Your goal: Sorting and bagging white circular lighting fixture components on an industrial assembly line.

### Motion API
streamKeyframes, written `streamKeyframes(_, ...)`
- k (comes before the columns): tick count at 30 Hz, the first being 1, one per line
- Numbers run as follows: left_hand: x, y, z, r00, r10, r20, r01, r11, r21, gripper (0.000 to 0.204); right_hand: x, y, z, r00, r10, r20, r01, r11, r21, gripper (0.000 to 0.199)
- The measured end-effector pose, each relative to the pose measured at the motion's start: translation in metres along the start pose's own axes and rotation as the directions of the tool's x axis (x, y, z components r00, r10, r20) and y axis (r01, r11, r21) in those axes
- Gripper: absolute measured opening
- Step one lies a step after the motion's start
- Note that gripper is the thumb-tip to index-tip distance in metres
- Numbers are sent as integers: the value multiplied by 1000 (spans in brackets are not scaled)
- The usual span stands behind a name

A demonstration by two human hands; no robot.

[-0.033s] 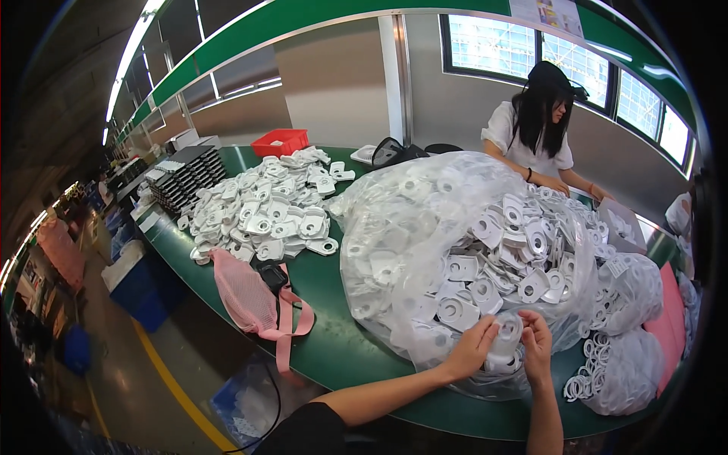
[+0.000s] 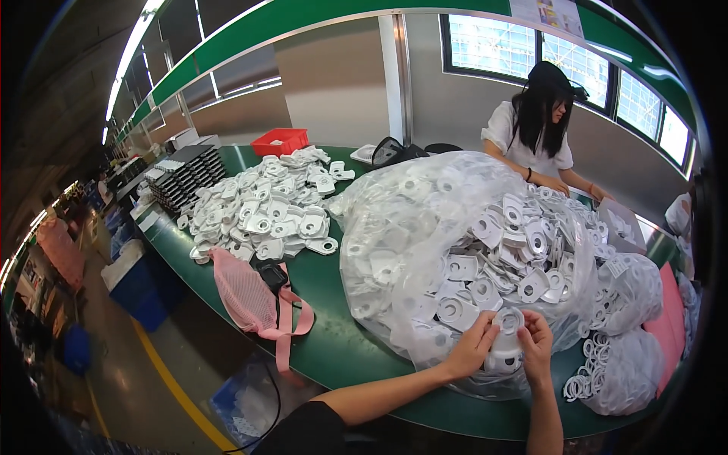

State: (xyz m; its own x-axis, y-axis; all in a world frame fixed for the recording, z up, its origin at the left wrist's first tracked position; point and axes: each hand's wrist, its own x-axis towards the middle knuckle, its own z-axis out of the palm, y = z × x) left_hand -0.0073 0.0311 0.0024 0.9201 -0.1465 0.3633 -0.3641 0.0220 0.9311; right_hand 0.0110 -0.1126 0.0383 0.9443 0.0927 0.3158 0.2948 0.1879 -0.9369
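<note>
Between my two hands is a white plastic part (image 2: 503,350) with a round ringed opening at its top and a wider lower end. My left hand (image 2: 471,350) pinches its left edge with thumb and fingers. On the other side, my right hand (image 2: 537,346) has its thumb and curled fingers against the ring's right edge. Just beyond them, a large clear plastic bag (image 2: 402,250) lies open, full of similar white parts (image 2: 535,239). Whether a separate ring sits in the held part is too small to tell.
Loose white parts (image 2: 265,208) are heaped on the green table (image 2: 322,284). Around it are a pink mesh bag (image 2: 246,292), a red bin (image 2: 279,142), stacked black trays (image 2: 187,178) and bags of white rings (image 2: 626,371). A co-worker (image 2: 535,129) works across the table, at right.
The white part has turned slightly in my hands, its ringed opening now facing up toward me more. My right fingers have come down and closed in against its edge.
</note>
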Motion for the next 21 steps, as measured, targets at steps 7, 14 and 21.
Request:
streamKeyframes(7, -3, -13, 7, 964, -132, 229, 230, 843, -485, 29, 5, 8, -24, 999, 32, -9, -34, 987, -160, 13)
streamKeyframes(14, 4, 2, -7, 964, -33, 266, 17, 998, 60, 25, 6, -6, -32, 941, 137, 310, -15, 931, -365, 11)
streamKeyframes(21, -3, -1, -6, 993, 86, 76, -113, 828, 549, 22, -1, 2, -27, 953, 50, 298, 128, 827, -547, 9)
